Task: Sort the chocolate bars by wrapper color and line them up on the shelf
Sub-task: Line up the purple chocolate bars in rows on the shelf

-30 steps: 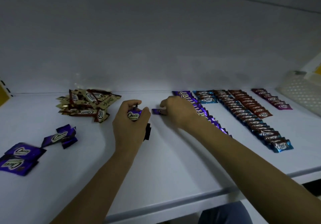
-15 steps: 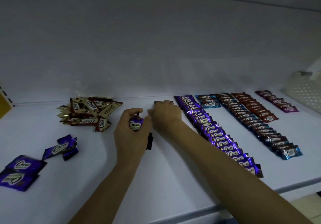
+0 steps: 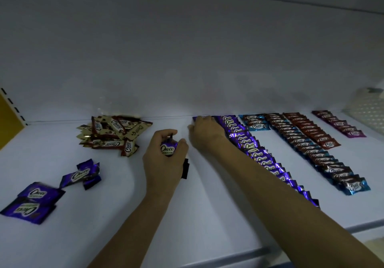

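My left hand grips a small stack of purple chocolate bars above the white shelf. My right hand reaches to the back wall, its fingers on one purple bar that lies just left of the long purple row. Right of that row lie a short blue row, a long blue row, a red-brown row and a magenta row. An unsorted pile of gold bars sits at the back left. Loose purple bars lie at the front left.
Two more purple bars lie near the left edge. A white perforated basket stands at the far right. A yellow panel closes the shelf's left end. The shelf's front lip runs below my forearms.
My right hand carried a purple bar from beside my left hand back to the rear wall, left of the purple row. My left hand kept its stack and barely moved.
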